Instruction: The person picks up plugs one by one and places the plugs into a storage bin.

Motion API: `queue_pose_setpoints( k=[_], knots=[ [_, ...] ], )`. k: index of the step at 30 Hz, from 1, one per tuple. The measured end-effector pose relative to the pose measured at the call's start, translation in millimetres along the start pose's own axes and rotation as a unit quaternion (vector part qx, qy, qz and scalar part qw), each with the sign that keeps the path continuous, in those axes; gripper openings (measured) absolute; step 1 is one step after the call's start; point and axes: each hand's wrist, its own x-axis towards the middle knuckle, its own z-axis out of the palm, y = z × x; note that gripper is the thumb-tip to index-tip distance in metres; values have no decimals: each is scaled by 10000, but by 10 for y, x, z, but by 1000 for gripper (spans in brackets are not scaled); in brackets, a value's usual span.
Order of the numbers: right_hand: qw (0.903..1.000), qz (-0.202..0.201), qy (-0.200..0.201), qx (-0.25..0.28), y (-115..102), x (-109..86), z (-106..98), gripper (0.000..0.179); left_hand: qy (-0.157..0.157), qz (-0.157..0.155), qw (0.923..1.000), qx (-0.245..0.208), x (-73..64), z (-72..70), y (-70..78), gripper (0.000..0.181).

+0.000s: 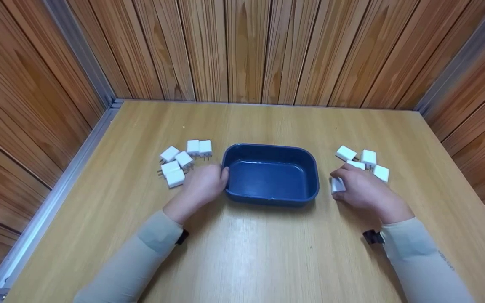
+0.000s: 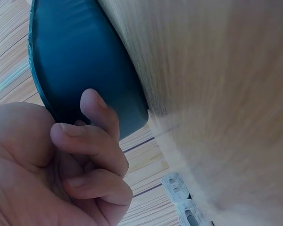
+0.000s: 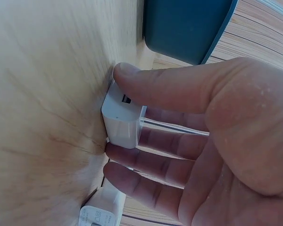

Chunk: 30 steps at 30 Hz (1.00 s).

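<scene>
A dark blue plastic bin [image 1: 270,174] stands in the middle of the table. My left hand [image 1: 204,183] grips its left side, thumb at the rim; in the left wrist view the curled fingers [image 2: 92,146] lie by the bin's outer wall [image 2: 80,52]. Right of the bin, my right hand [image 1: 362,189] pinches a white USB charger plug [image 3: 122,117] down at the tabletop. The thumb [image 3: 165,87] lies across its face with the USB port, and fingers are behind it. Its prongs are hidden.
Several white charger plugs [image 1: 175,178] lie in a loose group left of the bin, some with prongs showing. More charger plugs [image 1: 369,158] lie just beyond my right hand. Wood-panelled walls [image 1: 246,50] enclose the table [image 1: 263,256] at the back and sides.
</scene>
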Motion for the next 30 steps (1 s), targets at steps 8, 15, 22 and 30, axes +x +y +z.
queue_pose_setpoints(
  k=[8,15,22,30],
  knots=[
    [9999,-58,71,-61,6,3,7,51,72,212,9996,183,-18,22,-1,44],
    [9999,-69,80,-94,8,20,9,49,123,348,9984,421,-14,30,-4,47],
    [9999,-35,94,74,30,15,1,48,67,336,9990,300,-3,37,-17,47],
    [9996,-62,195,178,35,20,-23,49,-14,274,9995,135,-7,33,-27,46]
  ],
)
